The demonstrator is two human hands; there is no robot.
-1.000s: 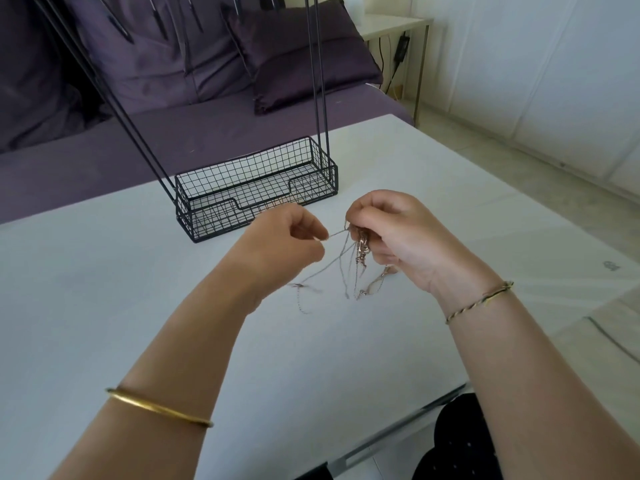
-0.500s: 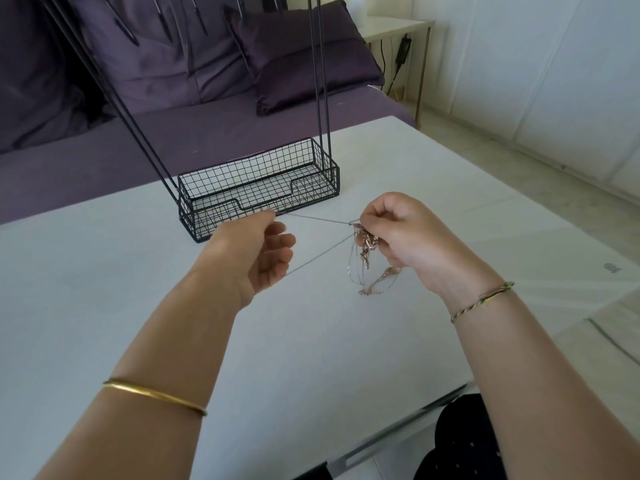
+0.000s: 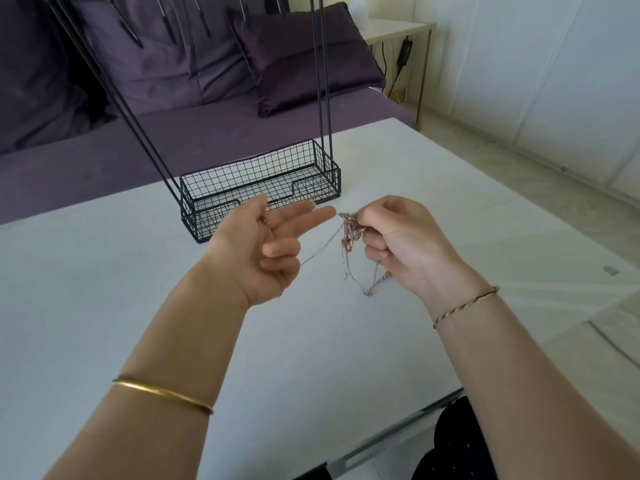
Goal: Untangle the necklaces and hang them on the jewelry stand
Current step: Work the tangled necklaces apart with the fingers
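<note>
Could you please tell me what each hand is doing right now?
Left hand: holds one chain strand.
Right hand: pinches the tangled necklaces.

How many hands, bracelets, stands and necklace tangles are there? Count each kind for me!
Hands: 2, the left hand and the right hand
Bracelets: 2, the gold bangle and the twisted bracelet
Jewelry stand: 1
Necklace tangle: 1, chains inside too knotted to count
Total: 6

Left gold bangle (image 3: 162, 393), right braided bracelet (image 3: 465, 305)
</note>
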